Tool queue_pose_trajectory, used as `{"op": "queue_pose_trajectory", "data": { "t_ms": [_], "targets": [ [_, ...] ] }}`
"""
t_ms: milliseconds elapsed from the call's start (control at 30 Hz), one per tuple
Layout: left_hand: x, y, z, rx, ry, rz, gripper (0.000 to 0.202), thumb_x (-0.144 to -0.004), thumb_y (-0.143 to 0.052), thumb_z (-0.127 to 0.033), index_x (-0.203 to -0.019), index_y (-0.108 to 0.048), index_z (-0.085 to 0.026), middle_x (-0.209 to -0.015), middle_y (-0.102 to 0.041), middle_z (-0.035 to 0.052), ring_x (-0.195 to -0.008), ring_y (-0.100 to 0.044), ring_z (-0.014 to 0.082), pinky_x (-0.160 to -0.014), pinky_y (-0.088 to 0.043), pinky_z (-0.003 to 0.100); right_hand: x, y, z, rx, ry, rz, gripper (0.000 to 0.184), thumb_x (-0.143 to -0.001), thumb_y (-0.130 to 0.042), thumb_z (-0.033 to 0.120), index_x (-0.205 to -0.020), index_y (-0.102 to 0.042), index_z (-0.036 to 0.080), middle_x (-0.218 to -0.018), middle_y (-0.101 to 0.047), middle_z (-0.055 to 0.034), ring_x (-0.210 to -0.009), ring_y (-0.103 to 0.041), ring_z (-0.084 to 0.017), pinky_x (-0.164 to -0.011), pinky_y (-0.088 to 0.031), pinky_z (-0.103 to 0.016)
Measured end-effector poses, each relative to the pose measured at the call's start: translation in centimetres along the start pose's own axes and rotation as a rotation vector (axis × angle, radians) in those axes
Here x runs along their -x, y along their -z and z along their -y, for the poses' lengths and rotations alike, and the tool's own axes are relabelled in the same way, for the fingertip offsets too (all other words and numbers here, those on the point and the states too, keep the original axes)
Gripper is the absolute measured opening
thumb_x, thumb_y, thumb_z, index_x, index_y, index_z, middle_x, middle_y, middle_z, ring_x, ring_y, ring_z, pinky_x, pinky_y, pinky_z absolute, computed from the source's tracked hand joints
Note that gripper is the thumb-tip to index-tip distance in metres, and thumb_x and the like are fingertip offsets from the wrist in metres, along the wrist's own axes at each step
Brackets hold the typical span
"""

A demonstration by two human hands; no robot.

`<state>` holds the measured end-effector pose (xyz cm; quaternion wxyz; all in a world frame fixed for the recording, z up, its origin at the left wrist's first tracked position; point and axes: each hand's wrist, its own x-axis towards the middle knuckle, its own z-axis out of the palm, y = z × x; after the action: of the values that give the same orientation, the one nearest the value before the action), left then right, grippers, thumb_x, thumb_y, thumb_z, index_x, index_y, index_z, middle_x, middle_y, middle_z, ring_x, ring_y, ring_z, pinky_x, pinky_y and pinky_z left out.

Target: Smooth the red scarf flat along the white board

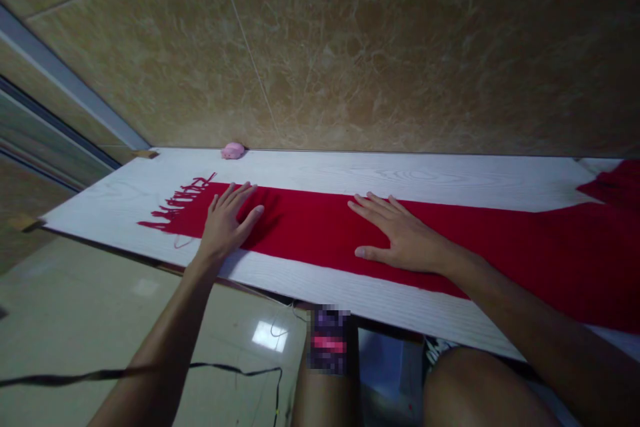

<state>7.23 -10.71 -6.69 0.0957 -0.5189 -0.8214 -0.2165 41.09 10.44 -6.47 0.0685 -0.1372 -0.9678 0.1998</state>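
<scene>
A red scarf (307,223) with a fringed left end lies stretched lengthwise along a white wood-grain table (310,167). Near the fringe, my left hand (229,220) rests on the cloth with its fingers spread. My right hand (395,237) lies flat on the scarf farther right, fingers and thumb apart. Neither hand grips anything. Toward the right edge of the view the scarf widens, and more red cloth (617,187) lies bunched at the back; I cannot tell how the two parts join.
A small pink pig figure (233,151) sits at the table's back edge against the tiled wall (350,47). A dark cord (235,368) runs across the lower left, above the shiny floor (100,300). My knees are below the table's front edge.
</scene>
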Motion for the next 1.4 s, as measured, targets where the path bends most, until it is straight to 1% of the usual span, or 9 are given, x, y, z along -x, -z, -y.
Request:
{"op": "queue_pose_trajectory", "data": {
  "t_ms": [100, 233, 333, 533, 667, 767, 933, 1200, 1400],
  "targets": [
    [0.2, 0.4, 0.0, 0.049, 0.028, -0.14, 0.053, -0.106, -0.045, -0.057, -0.144, -0.068, -0.029, -0.153, -0.069, 0.0075, -0.154, -0.053, 0.0311, -0.131, -0.037, 0.058, 0.0, 0.1, -0.3, -0.013, 0.028, -0.047, 0.098, -0.097, -0.059, 0.084, -0.174, -0.036, 0.027, -0.179, -0.029, -0.0118, -0.167, -0.018, -0.038, -0.133, -0.014, -0.07],
    [0.3, 0.6, -0.1, 0.078, 0.044, -0.187, 0.04, -0.105, -0.048, -0.052, -0.123, -0.076, -0.029, -0.13, -0.08, 0.0052, -0.133, -0.069, 0.0284, -0.123, -0.048, 0.051, 0.1, 0.0, -0.2, -0.023, 0.039, -0.066, 0.095, -0.098, -0.058, 0.084, -0.172, -0.04, 0.027, -0.178, -0.031, -0.0117, -0.167, -0.02, -0.038, -0.134, -0.014, -0.069],
    [0.3, 0.4, 0.0, 0.102, 0.029, -0.198, 0.036, -0.104, -0.05, -0.051, -0.111, -0.077, -0.028, -0.121, -0.082, 0.0051, -0.122, -0.074, 0.0269, -0.117, -0.053, 0.047, 0.2, 0.0, -0.1, -0.028, 0.031, -0.063, 0.094, -0.098, -0.057, 0.084, -0.171, -0.042, 0.028, -0.178, -0.031, -0.0114, -0.167, -0.02, -0.038, -0.134, -0.014, -0.069],
    [0.2, 0.1, 0.3, 0.157, 0.06, -0.235, 0.033, -0.101, -0.055, -0.052, -0.1, -0.077, -0.028, -0.111, -0.083, 0.0047, -0.11, -0.076, 0.0262, -0.108, -0.058, 0.043, 0.3, 0.1, -0.1, -0.016, 0.022, -0.04, 0.094, -0.099, -0.056, 0.083, -0.171, -0.043, 0.024, -0.178, -0.031, -0.0131, -0.167, -0.019, -0.038, -0.134, -0.014, -0.068],
    [0.2, 0.2, 0.3, 0.166, 0.065, -0.239, 0.032, -0.1, -0.056, -0.052, -0.098, -0.077, -0.027, -0.107, -0.082, 0.0056, -0.107, -0.075, 0.0266, -0.105, -0.058, 0.044, 0.3, 0.1, -0.1, -0.023, 0.036, -0.046, 0.091, -0.099, -0.057, 0.081, -0.172, -0.041, 0.029, -0.179, -0.032, -0.0109, -0.167, -0.02, -0.037, -0.134, -0.016, -0.069],
    [0.3, 0.2, 0.2, 0.173, 0.071, -0.24, 0.032, -0.1, -0.057, -0.051, -0.096, -0.077, -0.027, -0.105, -0.082, 0.0054, -0.105, -0.075, 0.0262, -0.104, -0.058, 0.043, 0.4, 0.1, 0.0, -0.023, 0.047, -0.043, 0.09, -0.1, -0.058, 0.08, -0.171, -0.042, 0.027, -0.178, -0.031, -0.0121, -0.167, -0.02, -0.037, -0.134, -0.016, -0.068],
    [0.3, 0.4, -0.1, 0.186, 0.065, -0.222, 0.032, -0.1, -0.056, -0.051, -0.092, -0.076, -0.027, -0.104, -0.083, 0.005, -0.103, -0.076, 0.0256, -0.102, -0.059, 0.041, 0.4, 0.4, 0.4, -0.025, 0.076, -0.03, 0.08, -0.102, -0.061, 0.074, -0.165, -0.053, 0.024, -0.179, -0.029, -0.0128, -0.167, -0.02, -0.035, -0.134, -0.016, -0.066],
    [0.0, -0.1, 0.5, 0.236, 0.064, -0.239, 0.031, -0.098, -0.06, -0.047, -0.093, -0.079, -0.023, -0.1, -0.083, 0.0072, -0.098, -0.076, 0.0252, -0.098, -0.058, 0.039, 0.3, 0.1, 0.4, -0.087, 0.168, -0.049, 0.064, -0.105, -0.065, 0.061, -0.159, -0.06, 0.027, -0.175, -0.038, -0.0114, -0.164, -0.028, -0.035, -0.133, -0.017, -0.068],
    [0.6, 0.0, 1.1, 0.221, 0.312, -0.485, 0.033, -0.096, -0.061, -0.043, -0.101, -0.08, -0.018, -0.103, -0.082, 0.0097, -0.098, -0.075, 0.0252, -0.095, -0.058, 0.039, 0.3, -0.1, -0.1, -0.089, 0.162, -0.047, 0.062, -0.106, -0.064, 0.057, -0.159, -0.06, 0.026, -0.171, -0.046, -0.0114, -0.162, -0.034, -0.034, -0.134, -0.018, -0.068]
  ]
}}
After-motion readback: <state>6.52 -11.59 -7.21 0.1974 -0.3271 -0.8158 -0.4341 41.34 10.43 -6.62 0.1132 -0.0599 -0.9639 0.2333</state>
